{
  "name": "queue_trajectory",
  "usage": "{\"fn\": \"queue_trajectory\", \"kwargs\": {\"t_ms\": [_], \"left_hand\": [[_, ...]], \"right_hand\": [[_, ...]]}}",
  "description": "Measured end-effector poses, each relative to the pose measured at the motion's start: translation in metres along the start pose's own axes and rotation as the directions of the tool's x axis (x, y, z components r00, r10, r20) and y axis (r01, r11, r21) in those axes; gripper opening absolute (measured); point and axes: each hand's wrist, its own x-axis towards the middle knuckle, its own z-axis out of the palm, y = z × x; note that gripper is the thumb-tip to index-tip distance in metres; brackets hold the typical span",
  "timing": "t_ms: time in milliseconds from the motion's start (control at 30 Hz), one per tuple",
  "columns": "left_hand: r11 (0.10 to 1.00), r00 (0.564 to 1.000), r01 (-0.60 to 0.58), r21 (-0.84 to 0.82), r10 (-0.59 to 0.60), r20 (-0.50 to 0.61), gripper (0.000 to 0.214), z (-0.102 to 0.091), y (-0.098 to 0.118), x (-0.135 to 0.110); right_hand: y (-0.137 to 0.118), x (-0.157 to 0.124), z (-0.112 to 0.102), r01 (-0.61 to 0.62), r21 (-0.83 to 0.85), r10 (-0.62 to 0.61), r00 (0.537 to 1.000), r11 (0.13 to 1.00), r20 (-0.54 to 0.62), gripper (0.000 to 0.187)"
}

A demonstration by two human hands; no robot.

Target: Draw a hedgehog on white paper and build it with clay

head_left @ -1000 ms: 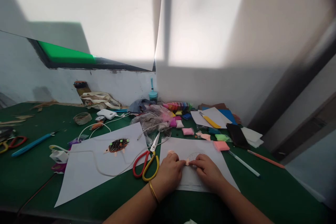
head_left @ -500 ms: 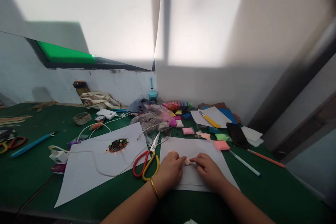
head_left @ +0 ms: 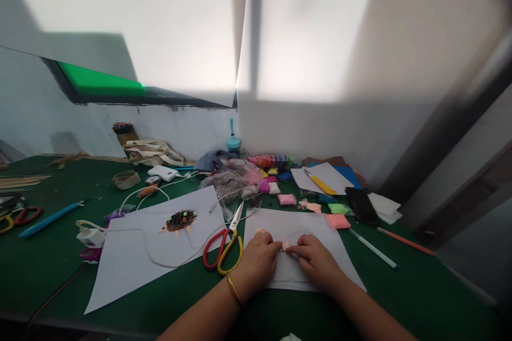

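Observation:
A small lump of peach modelling clay (head_left: 286,245) lies on a white sheet of paper (head_left: 276,218), at the left end of a pencil outline (head_left: 296,237). My left hand (head_left: 258,256) rests on the sheet with fingers mostly folded, its index fingertip against the clay's left side. From the right, the index finger of my right hand (head_left: 316,258) presses on the clay while its other fingers curl in. Between them, the two fingertips pin the lump. Another bit of peach clay (head_left: 261,230) shows just beyond my left hand's knuckles.
Red-and-yellow scissors (head_left: 226,248) lie left of my left hand. Further left, another sheet (head_left: 124,272) bears a hedgehog figure (head_left: 180,222), crossed by a white cable. Clay packets (head_left: 286,200), a yellow cutter (head_left: 320,182) and a pen (head_left: 374,249) surround the working sheet.
My right index finger has moved slightly left and lower over the clay lump. My left hand has shifted very little.

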Motion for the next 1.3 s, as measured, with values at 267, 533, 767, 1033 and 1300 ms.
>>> {"fn": "queue_trajectory", "kwargs": {"t_ms": [267,533,767,1033,1300], "left_hand": [[1.000,1.000,0.013,0.006,-0.013,0.020,0.029,-0.001,0.001,-0.001],[0.999,1.000,0.016,-0.029,-0.016,0.010,0.030,-0.002,0.001,-0.001],[0.999,1.000,-0.008,-0.039,0.008,-0.019,0.029,0.001,-0.001,-0.001],[0.998,0.999,0.003,-0.061,-0.005,-0.034,0.030,0.003,-0.003,-0.001],[0.999,0.999,-0.021,-0.034,0.020,-0.040,0.033,0.000,0.001,-0.002]], "right_hand": [[-0.005,0.001,-0.001,-0.006,-0.019,0.006,1.000,1.000,0.022,0.043],[-0.003,-0.001,-0.002,0.002,0.024,-0.003,1.000,1.000,0.003,0.047],[-0.007,0.000,0.001,0.033,-0.055,-0.031,0.999,0.998,0.024,0.049],[0.001,-0.001,0.002,0.020,0.018,-0.019,0.999,1.000,-0.049,0.049],[0.003,-0.001,0.004,0.026,-0.001,-0.026,0.998,1.000,-0.048,0.049]]}}
